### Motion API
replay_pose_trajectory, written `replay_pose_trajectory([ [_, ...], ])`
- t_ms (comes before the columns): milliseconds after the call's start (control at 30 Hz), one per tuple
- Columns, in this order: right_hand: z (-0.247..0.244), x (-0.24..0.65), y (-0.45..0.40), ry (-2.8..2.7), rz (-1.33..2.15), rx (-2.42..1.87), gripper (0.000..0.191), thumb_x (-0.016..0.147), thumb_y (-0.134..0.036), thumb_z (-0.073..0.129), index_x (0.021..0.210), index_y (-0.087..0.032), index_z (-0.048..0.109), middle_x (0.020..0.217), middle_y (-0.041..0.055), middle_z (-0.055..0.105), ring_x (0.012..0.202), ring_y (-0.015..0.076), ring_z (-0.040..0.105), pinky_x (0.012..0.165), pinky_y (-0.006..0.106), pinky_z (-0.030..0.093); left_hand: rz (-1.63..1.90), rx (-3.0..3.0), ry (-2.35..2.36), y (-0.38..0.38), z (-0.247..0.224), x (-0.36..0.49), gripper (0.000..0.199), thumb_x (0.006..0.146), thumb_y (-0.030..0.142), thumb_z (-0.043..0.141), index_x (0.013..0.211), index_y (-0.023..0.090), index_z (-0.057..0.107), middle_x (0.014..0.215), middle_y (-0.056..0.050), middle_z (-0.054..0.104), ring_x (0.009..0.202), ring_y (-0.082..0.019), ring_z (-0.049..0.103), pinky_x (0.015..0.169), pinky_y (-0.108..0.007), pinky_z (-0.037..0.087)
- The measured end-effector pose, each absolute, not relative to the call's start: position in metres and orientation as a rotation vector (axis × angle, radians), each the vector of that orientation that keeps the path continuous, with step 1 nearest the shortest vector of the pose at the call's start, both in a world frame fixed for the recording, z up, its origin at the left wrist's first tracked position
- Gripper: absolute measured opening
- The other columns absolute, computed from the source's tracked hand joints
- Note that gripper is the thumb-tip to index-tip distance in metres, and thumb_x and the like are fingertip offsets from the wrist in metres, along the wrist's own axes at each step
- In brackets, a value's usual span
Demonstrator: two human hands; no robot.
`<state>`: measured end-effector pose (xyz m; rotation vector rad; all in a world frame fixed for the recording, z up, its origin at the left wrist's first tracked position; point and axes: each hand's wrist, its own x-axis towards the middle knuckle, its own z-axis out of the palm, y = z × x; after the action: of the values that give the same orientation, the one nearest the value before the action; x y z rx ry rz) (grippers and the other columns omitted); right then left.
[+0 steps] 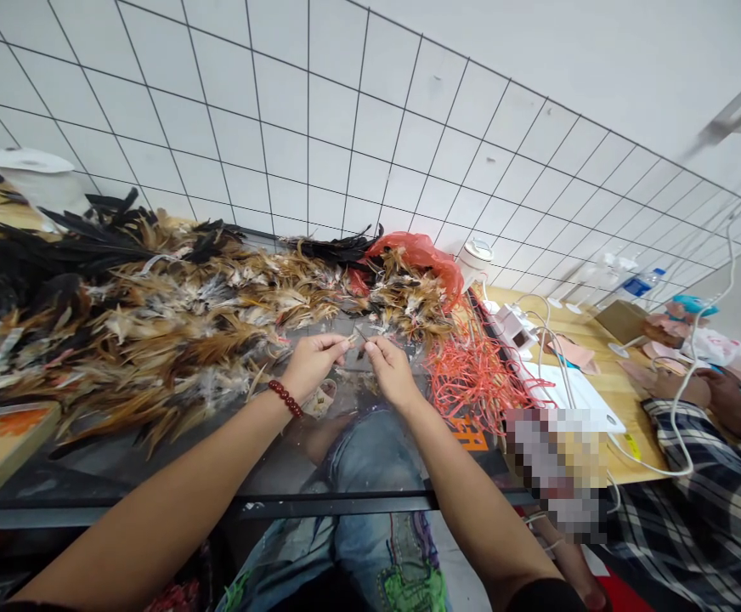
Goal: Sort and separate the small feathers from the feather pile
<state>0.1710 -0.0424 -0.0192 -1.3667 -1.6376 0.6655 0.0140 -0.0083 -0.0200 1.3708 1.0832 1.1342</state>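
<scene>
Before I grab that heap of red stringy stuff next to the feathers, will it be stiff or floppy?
The red strings would probably feel floppy, since they are thin and curl every which way. Pull one and others may come too, because they look tangled. The heap is probably light for its size, with gaps showing between loops.

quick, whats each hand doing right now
Left hand: closed, pinching a small pale piece.
Right hand: closed, pinching a thin dark piece, too small to identify.
</scene>
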Motion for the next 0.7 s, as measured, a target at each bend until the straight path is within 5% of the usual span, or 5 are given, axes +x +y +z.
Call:
replay_pose_trajectory([
  [333, -0.013, 0.186, -0.047, -1.921, 0.299, -1.771, 0.027, 0.090, -0.038, 0.044, 0.098, -0.022, 0.064, 0.088, 0.0061, 0.066, 0.082, 0.0197, 0.059, 0.072, 0.028, 0.039, 1.187, 1.296, 1.122, -0.007, -0.016, 0.013, 0.027, 0.062, 0.041, 0.070, 0.068, 0.014, 0.073, 0.054, -0.003, 0.063, 0.054, -0.013, 0.054, 0.061, -0.027, 0.043],
  [700, -0.018, 0.211, -0.047, -1.921, -0.126, -2.167, 0.031, 0.086, -0.027, 0.048, 0.111, -0.018, 0.064, 0.103, 0.0162, 0.059, 0.090, 0.0261, 0.056, 0.076, 0.037, 0.039, 1.200, 1.383, 1.145, -0.006, -0.017, 0.011, 0.023, 0.069, 0.036, 0.065, 0.071, 0.015, 0.073, 0.057, -0.003, 0.065, 0.057, -0.015, 0.057, 0.065, -0.029, 0.045],
])
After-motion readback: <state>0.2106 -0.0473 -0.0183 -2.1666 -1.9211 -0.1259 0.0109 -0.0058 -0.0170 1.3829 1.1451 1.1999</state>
